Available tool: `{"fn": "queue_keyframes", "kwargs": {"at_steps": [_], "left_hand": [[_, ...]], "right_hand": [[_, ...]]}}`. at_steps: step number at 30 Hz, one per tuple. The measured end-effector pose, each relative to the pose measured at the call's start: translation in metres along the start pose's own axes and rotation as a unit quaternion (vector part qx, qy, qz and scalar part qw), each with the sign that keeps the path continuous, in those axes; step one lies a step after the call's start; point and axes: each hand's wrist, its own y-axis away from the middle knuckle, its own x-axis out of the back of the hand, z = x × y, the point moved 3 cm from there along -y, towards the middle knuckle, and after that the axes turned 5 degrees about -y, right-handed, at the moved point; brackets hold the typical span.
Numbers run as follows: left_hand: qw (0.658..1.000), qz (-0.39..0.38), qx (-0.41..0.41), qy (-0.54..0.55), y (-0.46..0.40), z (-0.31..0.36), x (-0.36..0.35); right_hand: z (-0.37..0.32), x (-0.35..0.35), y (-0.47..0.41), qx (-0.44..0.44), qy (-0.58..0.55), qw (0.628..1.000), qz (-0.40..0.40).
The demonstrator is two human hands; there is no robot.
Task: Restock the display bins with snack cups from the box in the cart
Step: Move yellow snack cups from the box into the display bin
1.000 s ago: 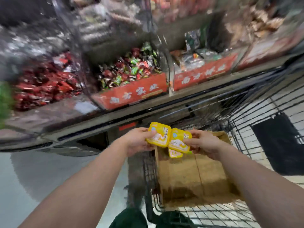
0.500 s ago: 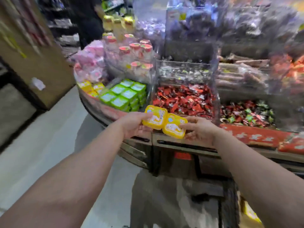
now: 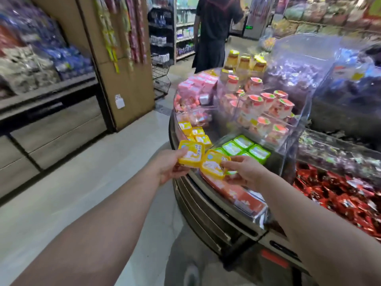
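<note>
Currently both hands carry yellow snack cups just short of the display's curved edge. Left hand (image 3: 172, 167) pinches one cup (image 3: 191, 154) by its near rim, thumb on the lid. Right hand (image 3: 246, 172) pinches the other cup (image 3: 214, 165) the same way; the two cups touch at their edges. Yellow bin (image 3: 194, 133) sits just beyond the left cup, green cups (image 3: 245, 148) in the bin beside it. Risks: rim-only pinch, so a cup could tip or slip on the reach. The right cup is nearer the green bin, so misfiling is likely if dropped straight ahead. Box and cart out of view.
</note>
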Motion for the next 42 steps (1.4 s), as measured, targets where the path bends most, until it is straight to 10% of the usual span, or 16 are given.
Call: {"fn": "queue_keyframes", "kwargs": {"at_steps": [15,42], "left_hand": [[0.999,0.038,-0.008,-0.017,-0.23,0.119,0.074],[0.912,-0.352,0.011,-0.208,-0.445,0.197,0.032]], "right_hand": [[-0.079,-0.026,-0.263,-0.026,-0.01,0.998,0.059],[-0.061,-0.06,-0.354,-0.075,-0.234,0.877,0.413]]}}
